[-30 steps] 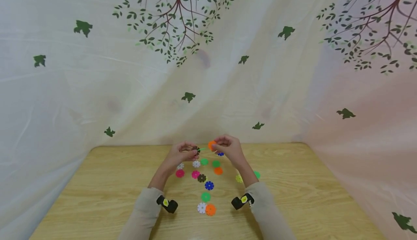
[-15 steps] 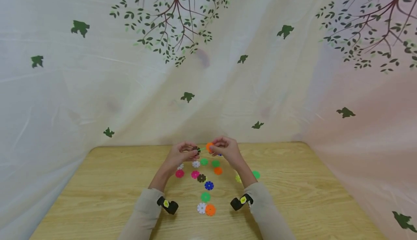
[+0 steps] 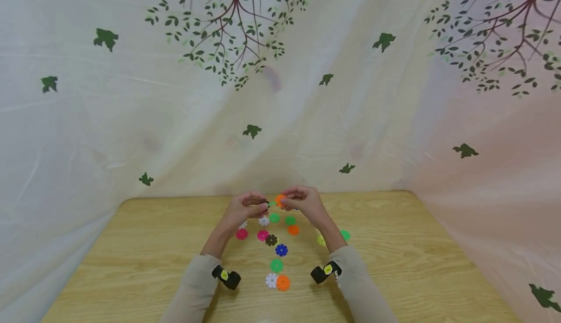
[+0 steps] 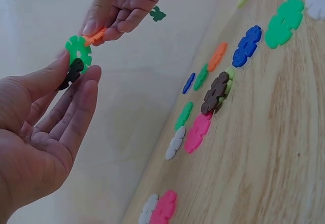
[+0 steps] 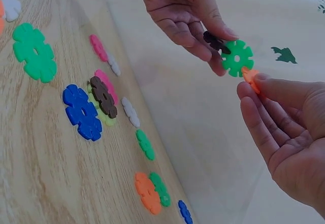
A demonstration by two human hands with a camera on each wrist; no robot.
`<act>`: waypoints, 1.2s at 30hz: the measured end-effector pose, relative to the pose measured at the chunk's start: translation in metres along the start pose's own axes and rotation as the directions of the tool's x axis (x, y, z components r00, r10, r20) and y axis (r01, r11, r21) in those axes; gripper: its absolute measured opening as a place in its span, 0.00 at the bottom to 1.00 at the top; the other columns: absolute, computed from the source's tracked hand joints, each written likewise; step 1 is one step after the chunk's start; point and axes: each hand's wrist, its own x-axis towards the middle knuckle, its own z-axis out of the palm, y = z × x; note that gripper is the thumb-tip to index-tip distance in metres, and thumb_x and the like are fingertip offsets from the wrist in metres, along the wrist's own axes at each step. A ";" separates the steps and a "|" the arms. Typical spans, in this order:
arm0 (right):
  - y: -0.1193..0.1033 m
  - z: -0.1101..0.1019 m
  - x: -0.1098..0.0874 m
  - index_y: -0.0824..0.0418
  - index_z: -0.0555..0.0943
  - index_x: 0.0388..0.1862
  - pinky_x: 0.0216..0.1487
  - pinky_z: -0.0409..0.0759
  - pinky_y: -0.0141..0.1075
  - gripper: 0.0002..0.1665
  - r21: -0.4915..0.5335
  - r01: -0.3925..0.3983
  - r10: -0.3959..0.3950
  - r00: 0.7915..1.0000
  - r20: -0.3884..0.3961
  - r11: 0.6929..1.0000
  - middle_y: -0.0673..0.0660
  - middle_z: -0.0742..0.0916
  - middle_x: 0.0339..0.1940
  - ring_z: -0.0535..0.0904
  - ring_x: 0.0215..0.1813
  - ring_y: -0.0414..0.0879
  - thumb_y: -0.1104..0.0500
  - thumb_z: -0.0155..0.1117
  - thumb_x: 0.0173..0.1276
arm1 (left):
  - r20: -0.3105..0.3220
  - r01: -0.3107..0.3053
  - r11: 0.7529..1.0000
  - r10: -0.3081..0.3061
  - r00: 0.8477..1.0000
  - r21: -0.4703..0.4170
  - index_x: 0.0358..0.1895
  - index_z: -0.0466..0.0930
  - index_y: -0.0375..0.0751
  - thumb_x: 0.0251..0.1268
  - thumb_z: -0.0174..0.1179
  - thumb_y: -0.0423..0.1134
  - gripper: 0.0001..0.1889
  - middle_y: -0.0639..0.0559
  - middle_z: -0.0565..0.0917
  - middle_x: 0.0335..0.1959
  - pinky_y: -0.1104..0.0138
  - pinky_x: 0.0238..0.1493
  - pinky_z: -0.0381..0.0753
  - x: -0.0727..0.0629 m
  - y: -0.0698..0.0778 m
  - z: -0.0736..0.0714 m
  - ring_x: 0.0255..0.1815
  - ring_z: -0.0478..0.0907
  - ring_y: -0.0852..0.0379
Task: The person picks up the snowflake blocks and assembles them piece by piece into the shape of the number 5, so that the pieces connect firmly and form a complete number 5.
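Note:
My left hand (image 3: 243, 208) pinches a dark brown interlocking disc (image 4: 73, 74) between thumb and fingers, above the far part of the table. Slotted into that disc is a green interlocking disc (image 5: 237, 58), which sticks out toward the other hand. Thumb and fingertips of my right hand (image 3: 306, 201) grip an orange interlocking disc (image 5: 251, 79). Its edge meets the rim of the green disc at a notch, roughly crosswise. Both wrist views show the discs' flower-like notched edges; my fingers hide part of the brown and orange ones.
Loose discs lie scattered on the wooden table (image 3: 131, 259): a blue one (image 3: 281, 250), a brown one (image 3: 271, 240) overlapping a yellow-green one, a white one (image 3: 271, 280) touching an orange one (image 3: 283, 282), and several others. A printed cloth (image 3: 197, 138) hangs behind the table.
My right hand has moved left and slightly down, bringing the orange disc from apart to the green disc's rim. The left hand stays nearly in place, its brown disc turned a little.

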 end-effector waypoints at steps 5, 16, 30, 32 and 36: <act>-0.002 0.001 0.000 0.72 0.84 0.50 0.43 0.89 0.39 0.16 -0.003 0.001 -0.001 1.000 -0.013 1.000 0.67 0.91 0.40 0.88 0.35 0.42 0.64 0.72 0.67 | -0.006 -0.015 1.000 0.015 1.000 -0.014 0.58 0.80 0.26 0.69 0.65 0.32 0.18 0.32 0.86 0.54 0.47 0.60 0.83 0.002 0.002 -0.002 0.43 0.88 0.58; -0.003 0.002 -0.001 0.71 0.84 0.46 0.44 0.90 0.45 0.13 0.008 0.015 -0.015 0.999 -0.045 1.000 0.59 0.92 0.34 0.89 0.35 0.46 0.64 0.73 0.66 | 0.007 -0.035 0.999 0.035 0.999 -0.032 0.60 0.79 0.25 0.70 0.64 0.31 0.19 0.41 0.89 0.50 0.48 0.61 0.82 0.005 0.003 -0.003 0.44 0.88 0.59; -0.005 0.003 -0.002 0.72 0.84 0.44 0.44 0.90 0.43 0.11 0.001 0.009 -0.009 0.999 -0.040 1.000 0.59 0.92 0.34 0.89 0.36 0.48 0.66 0.72 0.66 | -0.014 -0.052 0.998 0.053 0.999 0.019 0.58 0.83 0.29 0.69 0.65 0.31 0.17 0.38 0.88 0.52 0.52 0.56 0.86 0.002 0.005 0.002 0.46 0.89 0.53; -0.005 0.004 -0.002 0.72 0.84 0.44 0.44 0.90 0.43 0.10 -0.007 0.021 -0.021 0.999 -0.038 1.000 0.61 0.91 0.34 0.89 0.35 0.47 0.66 0.71 0.67 | -0.024 -0.062 0.998 0.062 0.998 0.029 0.57 0.83 0.30 0.69 0.65 0.31 0.16 0.38 0.89 0.51 0.52 0.55 0.86 0.002 0.004 0.003 0.46 0.89 0.52; -0.005 0.004 -0.003 0.72 0.85 0.44 0.45 0.90 0.45 0.10 -0.017 0.016 -0.017 0.999 -0.041 1.000 0.63 0.91 0.35 0.89 0.34 0.45 0.66 0.71 0.67 | -0.031 -0.071 0.997 0.073 0.997 0.041 0.56 0.85 0.31 0.69 0.65 0.31 0.15 0.37 0.88 0.51 0.54 0.53 0.87 0.002 0.003 0.005 0.44 0.89 0.55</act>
